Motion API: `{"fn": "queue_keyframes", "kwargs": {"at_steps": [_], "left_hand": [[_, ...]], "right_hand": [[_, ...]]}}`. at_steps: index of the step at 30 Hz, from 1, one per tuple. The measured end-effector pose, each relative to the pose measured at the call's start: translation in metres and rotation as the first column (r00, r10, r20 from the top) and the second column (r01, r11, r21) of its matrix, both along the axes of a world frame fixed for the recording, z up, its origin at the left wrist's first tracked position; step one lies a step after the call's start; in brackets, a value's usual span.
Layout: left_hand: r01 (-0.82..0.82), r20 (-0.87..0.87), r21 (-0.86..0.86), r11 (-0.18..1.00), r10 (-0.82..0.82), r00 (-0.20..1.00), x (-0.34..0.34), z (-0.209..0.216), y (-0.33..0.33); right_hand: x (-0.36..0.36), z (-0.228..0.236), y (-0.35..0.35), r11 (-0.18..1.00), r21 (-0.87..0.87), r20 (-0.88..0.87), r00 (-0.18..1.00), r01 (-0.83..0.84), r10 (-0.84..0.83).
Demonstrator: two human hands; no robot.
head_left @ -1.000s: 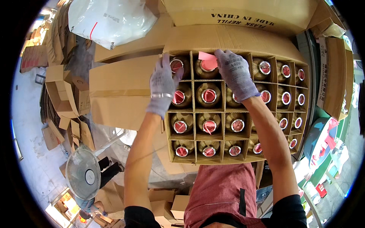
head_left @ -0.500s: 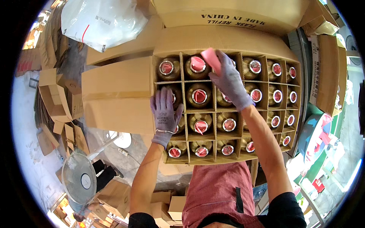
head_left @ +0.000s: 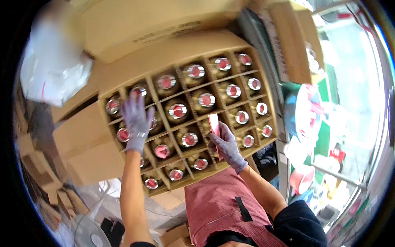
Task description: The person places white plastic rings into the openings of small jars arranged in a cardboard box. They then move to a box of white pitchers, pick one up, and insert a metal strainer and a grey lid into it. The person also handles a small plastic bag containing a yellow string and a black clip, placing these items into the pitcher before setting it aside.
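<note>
A cardboard carton [head_left: 214,164] is divided by cardboard partitions [head_left: 187,101] into cells. In the cells stand glass flask liners, such as one liner [head_left: 177,111], with shiny silver necks and pink pieces showing in their mouths. My gloved left hand [head_left: 136,119] is spread open over the cells at the carton's left side, partly covering liner necks there; it holds nothing. Toward the near right of the carton, my gloved right hand [head_left: 226,144] grips a flat pink strip [head_left: 214,125] between thumb and fingers. That hand hides the liners under it.
Carton flaps [head_left: 78,144] spread left and away. A white plastic bag [head_left: 53,78] lies at the far left. Another cardboard box [head_left: 292,41] stands at the far right, above a blue tub [head_left: 302,111] with pink pieces. A fan [head_left: 90,232] stands at the lower left.
My view has turned, so the carton appears tilted and further left. My right hand has drawn back from the far row toward the near right, still holding pink material. My left hand has shifted toward the far row.
</note>
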State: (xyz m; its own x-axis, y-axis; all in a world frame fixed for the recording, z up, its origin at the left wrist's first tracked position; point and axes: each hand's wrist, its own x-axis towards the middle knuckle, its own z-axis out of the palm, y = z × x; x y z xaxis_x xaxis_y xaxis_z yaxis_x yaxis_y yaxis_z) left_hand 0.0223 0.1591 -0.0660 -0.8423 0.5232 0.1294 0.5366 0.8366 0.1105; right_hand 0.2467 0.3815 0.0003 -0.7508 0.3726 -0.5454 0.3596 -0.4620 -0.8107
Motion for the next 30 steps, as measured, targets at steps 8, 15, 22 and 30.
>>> {"fn": "queue_keyframes", "kwargs": {"at_steps": [8,15,22,30], "left_hand": [[0.178,0.076,0.173,0.969,-0.193,0.978,0.117,0.023,0.062],[0.151,0.032,-0.017,0.988,-0.15,0.988,0.127,0.013,0.127],[0.28,-0.051,0.054,0.958,-0.277,0.959,0.106,-0.006,0.213],[0.297,0.071,-0.056,0.953,-0.293,0.953,0.106,-0.012,0.234]], "right_hand": [[0.121,0.042,0.174,0.828,0.484,0.058,0.934,0.284,-0.354],[0.2,0.068,0.374,0.128,0.906,0.397,0.706,-0.403,-0.587],[0.107,0.078,0.451,-0.165,0.978,0.108,0.986,-0.129,-0.13],[-0.022,0.028,0.59,-0.144,0.543,0.825,0.557,-0.827,-0.093]]}}
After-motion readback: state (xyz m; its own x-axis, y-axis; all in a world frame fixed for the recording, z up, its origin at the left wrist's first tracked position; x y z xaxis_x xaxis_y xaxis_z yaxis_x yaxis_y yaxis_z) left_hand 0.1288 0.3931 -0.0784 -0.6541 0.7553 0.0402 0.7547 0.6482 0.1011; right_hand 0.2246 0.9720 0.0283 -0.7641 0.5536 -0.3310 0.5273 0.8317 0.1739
